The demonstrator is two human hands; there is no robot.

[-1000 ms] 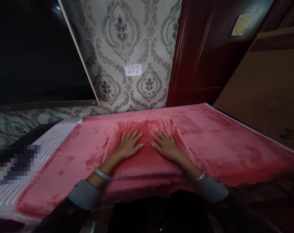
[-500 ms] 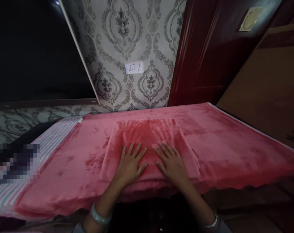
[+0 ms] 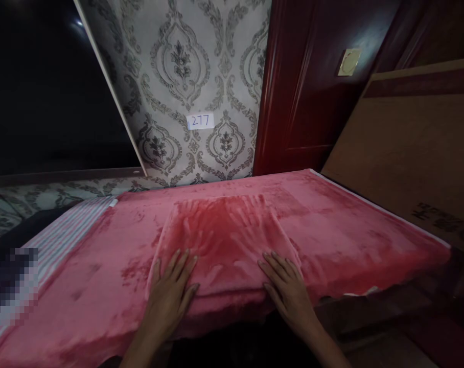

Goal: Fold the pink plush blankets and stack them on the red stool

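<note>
Left hand [image 3: 168, 291], right hand [image 3: 289, 294] farther apart on cloth [image 3: 228, 240]

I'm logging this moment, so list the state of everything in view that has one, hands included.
Cloth: folded, lying flat, streaked with finger marks
Left hand: palm down, spread, at the cloth's near left corner
Right hand: palm down, spread, at the cloth's near right corner
Cover: spread out under the cloth
Screen: dark
Note: on the wall, reading 277
Box: open or shut, cannot tell
</note>
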